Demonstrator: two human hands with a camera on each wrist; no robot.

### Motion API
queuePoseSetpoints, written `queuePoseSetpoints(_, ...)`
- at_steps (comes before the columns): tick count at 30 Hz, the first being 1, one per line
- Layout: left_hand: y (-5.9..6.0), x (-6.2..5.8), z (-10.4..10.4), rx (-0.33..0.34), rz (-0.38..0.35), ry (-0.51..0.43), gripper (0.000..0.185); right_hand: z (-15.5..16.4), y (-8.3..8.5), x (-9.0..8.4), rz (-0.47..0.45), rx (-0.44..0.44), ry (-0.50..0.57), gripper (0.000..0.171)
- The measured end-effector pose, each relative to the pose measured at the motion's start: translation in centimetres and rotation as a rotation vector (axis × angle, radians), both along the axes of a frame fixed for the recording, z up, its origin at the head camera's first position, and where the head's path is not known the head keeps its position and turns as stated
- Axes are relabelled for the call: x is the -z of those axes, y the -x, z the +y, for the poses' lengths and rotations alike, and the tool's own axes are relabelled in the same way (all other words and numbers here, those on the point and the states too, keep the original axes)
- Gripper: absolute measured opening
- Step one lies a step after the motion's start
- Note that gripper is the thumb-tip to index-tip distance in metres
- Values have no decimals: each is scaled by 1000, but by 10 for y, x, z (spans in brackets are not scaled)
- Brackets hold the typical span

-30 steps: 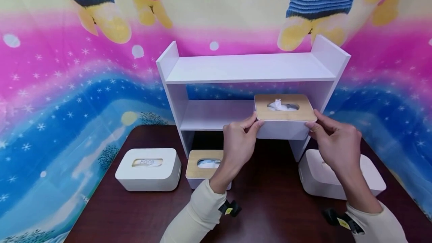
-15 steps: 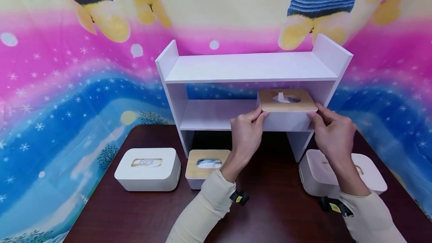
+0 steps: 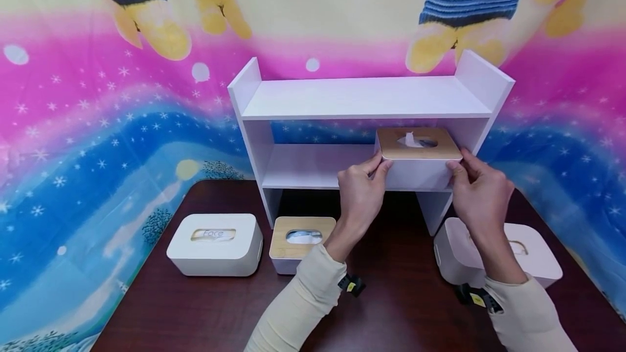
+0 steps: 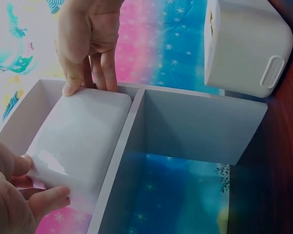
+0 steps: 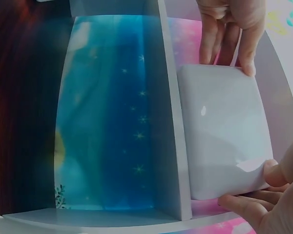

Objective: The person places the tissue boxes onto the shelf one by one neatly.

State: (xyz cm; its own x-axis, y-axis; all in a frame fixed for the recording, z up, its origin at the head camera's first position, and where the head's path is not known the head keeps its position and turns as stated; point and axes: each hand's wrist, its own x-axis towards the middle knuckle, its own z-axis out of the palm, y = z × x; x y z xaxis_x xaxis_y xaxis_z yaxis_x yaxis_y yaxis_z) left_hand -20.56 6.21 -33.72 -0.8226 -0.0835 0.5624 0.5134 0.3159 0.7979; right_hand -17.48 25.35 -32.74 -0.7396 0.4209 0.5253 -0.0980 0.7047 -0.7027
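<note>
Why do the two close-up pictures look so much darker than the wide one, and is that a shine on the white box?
Head view: evenly lit and sharp, the white shelf bowed by the wide lens. Left wrist view: dim at the edges, with a soft glare patch on the tissue box; the left hand is blurred at the corner. Right wrist view: dark at left, a small glint on the box, and the right hand soft.

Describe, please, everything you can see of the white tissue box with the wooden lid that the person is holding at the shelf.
The white tissue box with the light wooden lid is a glossy, round-cornered rectangular box. Its flat lid has an oval slot with a white tissue poking up. It sits upright and level at the right end of the white shelf unit's lower board, under the top board. The left hand grips its left end and the right hand its right end.
</note>
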Motion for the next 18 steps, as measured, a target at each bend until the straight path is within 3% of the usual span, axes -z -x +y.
queuePoseSetpoints(6, -6, 3, -4, 60, -65, 32, 50, 6, -15, -4, -157, -81, -38, 59)
queuePoseSetpoints(10, -17, 5, -18, 122, -114, 61, 62, 8, -32, -2, -251, -90, -47, 68)
queuePoseSetpoints(14, -28, 8, -43, 147, -131, 99, 65, 4, -49, 5, -237, -101, -35, 71)
queuePoseSetpoints(18, -37, 16, -73, 131, -123, 138, 66, -6, -60, 14, -218, -180, -33, 72)
